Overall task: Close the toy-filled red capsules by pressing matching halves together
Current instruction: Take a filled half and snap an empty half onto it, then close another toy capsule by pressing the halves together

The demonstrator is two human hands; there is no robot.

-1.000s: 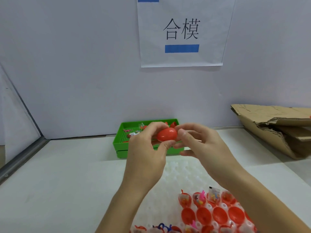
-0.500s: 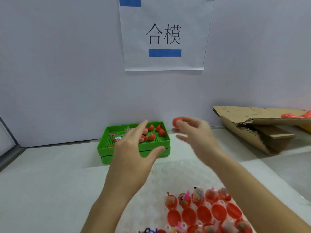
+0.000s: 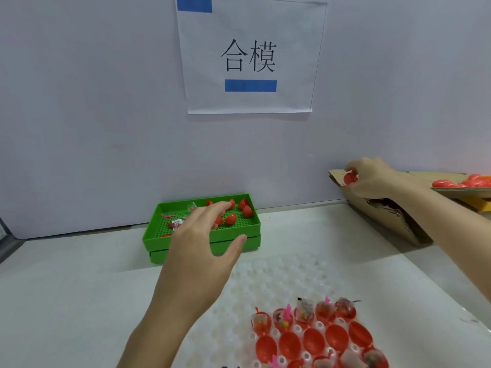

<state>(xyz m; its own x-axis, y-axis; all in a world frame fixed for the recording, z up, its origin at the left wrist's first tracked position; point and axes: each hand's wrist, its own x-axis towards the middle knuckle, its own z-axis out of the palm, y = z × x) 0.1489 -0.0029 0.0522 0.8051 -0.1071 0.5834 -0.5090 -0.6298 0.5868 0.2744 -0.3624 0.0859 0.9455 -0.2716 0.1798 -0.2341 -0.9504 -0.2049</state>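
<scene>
My right hand [image 3: 372,179] holds a closed red capsule [image 3: 350,178] in its fingertips over the left flap of the cardboard box [image 3: 393,216] at the right. Inside the box lie several closed red capsules [image 3: 462,182]. My left hand [image 3: 204,243] is open, fingers spread, hovering over the green tray [image 3: 159,235], which holds loose red capsule halves [image 3: 240,209] and small toys. At the bottom, a white dimpled tray [image 3: 279,274] carries toy-filled red halves [image 3: 305,314] and empty red halves [image 3: 313,341].
A white wall with a paper sign [image 3: 249,57] stands behind the white table [image 3: 66,288]. A grey rail [image 3: 8,248] runs along the left edge. Something yellow [image 3: 481,204] sits in the cardboard box.
Both hands held the closed capsule together a second ago. My left hand let go and reached toward the green tray. My right hand carried the capsule right to the cardboard box.
</scene>
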